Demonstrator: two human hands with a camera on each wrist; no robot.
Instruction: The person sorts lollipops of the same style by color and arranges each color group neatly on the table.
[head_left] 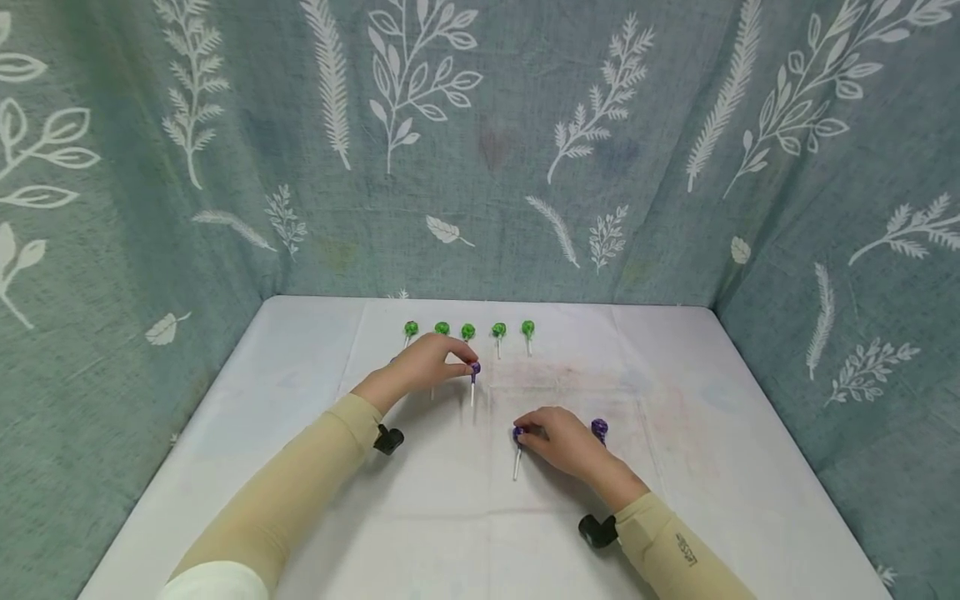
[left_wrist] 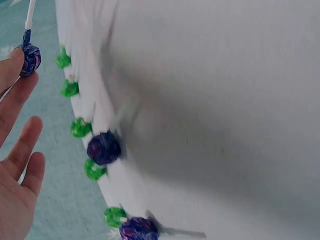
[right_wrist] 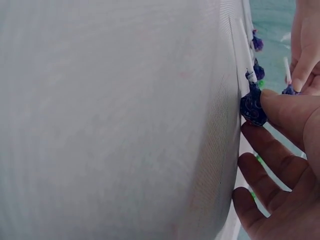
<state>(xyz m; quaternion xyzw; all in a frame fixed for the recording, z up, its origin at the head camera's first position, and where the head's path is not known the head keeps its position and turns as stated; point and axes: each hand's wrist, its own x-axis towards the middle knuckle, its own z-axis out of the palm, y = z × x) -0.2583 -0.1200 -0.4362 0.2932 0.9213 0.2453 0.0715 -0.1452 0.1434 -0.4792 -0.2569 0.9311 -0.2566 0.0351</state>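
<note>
My left hand (head_left: 429, 362) pinches a purple-wrapped lollipop (left_wrist: 31, 61) by its candy end between thumb and index finger, its white stick pointing toward me. Nearer to me, my right hand (head_left: 564, 443) holds another purple lollipop (right_wrist: 254, 107) in the same way, its head low by the white cloth. Two more purple lollipops, one in the middle (left_wrist: 104, 148) and one at the bottom edge (left_wrist: 139, 229) of the left wrist view, lie on the table; in the head view my left hand mostly hides them. Just right of my right hand is one further purple lollipop (head_left: 599, 427), its stick hidden.
Several green lollipops stretch in a row along the back of the white-covered table (head_left: 675, 358), among them the rightmost green lollipop (head_left: 528, 327). Blue-green curtains (head_left: 495, 150) with white leaf prints enclose the back and both sides.
</note>
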